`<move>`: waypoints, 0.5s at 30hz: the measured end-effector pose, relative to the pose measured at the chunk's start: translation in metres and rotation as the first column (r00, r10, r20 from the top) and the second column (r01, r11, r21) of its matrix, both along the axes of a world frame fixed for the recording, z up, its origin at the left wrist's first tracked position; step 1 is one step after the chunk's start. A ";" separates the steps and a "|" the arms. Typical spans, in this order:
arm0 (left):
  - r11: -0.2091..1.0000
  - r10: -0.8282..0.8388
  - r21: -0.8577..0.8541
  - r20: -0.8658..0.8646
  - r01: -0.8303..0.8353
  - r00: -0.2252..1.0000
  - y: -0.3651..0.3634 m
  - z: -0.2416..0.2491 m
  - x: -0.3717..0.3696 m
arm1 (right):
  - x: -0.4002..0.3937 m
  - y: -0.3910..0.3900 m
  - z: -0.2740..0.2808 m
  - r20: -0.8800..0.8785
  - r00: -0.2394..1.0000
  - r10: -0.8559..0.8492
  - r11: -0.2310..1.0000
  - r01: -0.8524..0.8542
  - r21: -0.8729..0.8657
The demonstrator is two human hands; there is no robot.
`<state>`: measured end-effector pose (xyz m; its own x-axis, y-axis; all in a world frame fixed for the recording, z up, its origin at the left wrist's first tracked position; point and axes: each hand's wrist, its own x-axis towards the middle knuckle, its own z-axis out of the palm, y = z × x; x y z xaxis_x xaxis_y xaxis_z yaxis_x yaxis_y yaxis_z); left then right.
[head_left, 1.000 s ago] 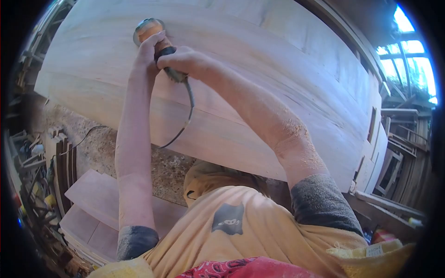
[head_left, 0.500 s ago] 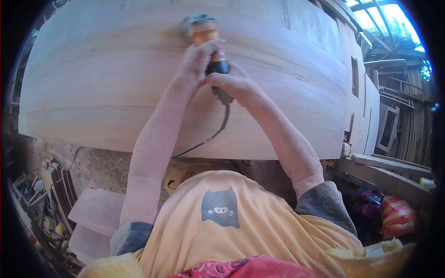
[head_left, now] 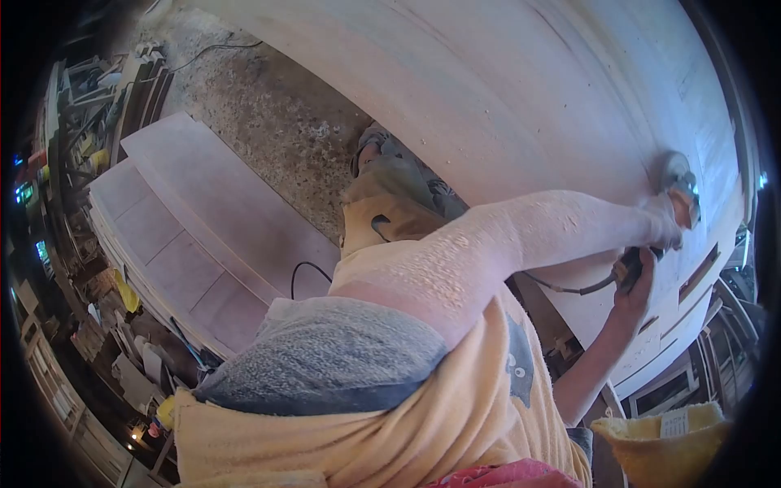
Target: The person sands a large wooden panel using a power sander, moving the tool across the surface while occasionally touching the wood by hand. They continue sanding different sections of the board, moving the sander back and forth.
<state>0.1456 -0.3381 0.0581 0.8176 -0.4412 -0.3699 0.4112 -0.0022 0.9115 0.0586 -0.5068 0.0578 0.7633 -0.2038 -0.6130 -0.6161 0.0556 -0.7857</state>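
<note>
An orange and black power tool (head_left: 685,205) with a round disc head rests at the right part of a large pale wooden panel (head_left: 521,106). My left hand (head_left: 661,221) is wrapped round the tool's body, just behind the head. Lower down, my right hand (head_left: 637,281) grips the dark rear handle, where a black cable (head_left: 569,289) comes out. Wood shavings and dust cover my left forearm.
Pale panels (head_left: 220,203) are stacked at the left. Scrap wood (head_left: 122,342) lies along the far left. Bare rough ground (head_left: 268,114) shows beside the large panel. Wooden frames (head_left: 667,394) stand at the lower right.
The view has swung round, and the tool now appears at the right instead of the top middle. My left arm now stretches across the view. Both hands still hold the tool.
</note>
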 end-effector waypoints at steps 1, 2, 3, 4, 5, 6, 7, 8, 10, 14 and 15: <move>1.000 -0.002 -0.023 -0.005 0.002 1.000 -0.003 -0.001 -0.005 | -0.005 -0.004 0.000 -0.015 0.999 -0.040 0.999 0.040 -0.026; 0.999 -0.022 -0.025 -0.020 0.022 1.000 -0.007 0.000 -0.010 | -0.013 -0.008 -0.001 -0.013 0.994 -0.107 0.993 0.106 -0.055; 0.999 -0.046 -0.029 -0.027 0.045 0.999 -0.010 0.005 -0.016 | -0.020 -0.009 0.003 -0.028 0.992 -0.126 0.991 0.124 -0.058; 0.997 -0.071 -0.034 -0.034 0.070 0.997 -0.011 0.010 -0.023 | -0.029 -0.013 0.006 -0.041 0.988 -0.146 0.988 0.143 -0.060; 0.995 -0.096 -0.035 -0.040 0.094 0.995 -0.010 0.014 -0.027 | -0.036 -0.014 0.008 -0.054 0.985 -0.165 0.985 0.162 -0.060; 0.993 -0.118 -0.033 -0.043 0.117 0.992 -0.006 0.017 -0.030 | -0.042 -0.013 0.008 -0.062 0.986 -0.154 0.987 0.150 -0.057; 0.991 -0.130 -0.032 -0.045 0.129 0.990 0.001 0.020 -0.030 | -0.046 -0.010 0.006 -0.067 0.987 -0.143 0.989 0.139 -0.048; 0.990 -0.142 -0.031 -0.047 0.141 0.989 0.008 0.022 -0.031 | -0.048 -0.005 0.006 -0.069 0.989 -0.132 0.991 0.130 -0.037; 0.993 -0.117 -0.039 -0.079 0.114 0.990 0.028 0.022 -0.034 | -0.047 0.018 0.007 -0.065 0.993 -0.099 0.995 0.099 0.008; 0.999 0.024 -0.043 -0.156 -0.031 0.987 0.091 0.013 -0.030 | -0.034 0.090 -0.003 -0.017 0.999 -0.048 0.997 0.049 0.059; 0.998 0.039 -0.045 -0.117 -0.045 0.992 0.107 0.005 -0.020 | -0.026 0.119 0.000 -0.001 1.000 -0.005 0.998 0.005 0.070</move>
<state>0.1253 -0.2310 0.0630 0.7885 -0.4264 -0.4432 0.5133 0.0593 0.8562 0.0321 -0.3882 0.0574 0.7617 -0.1639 -0.6269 -0.6166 0.1137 -0.7790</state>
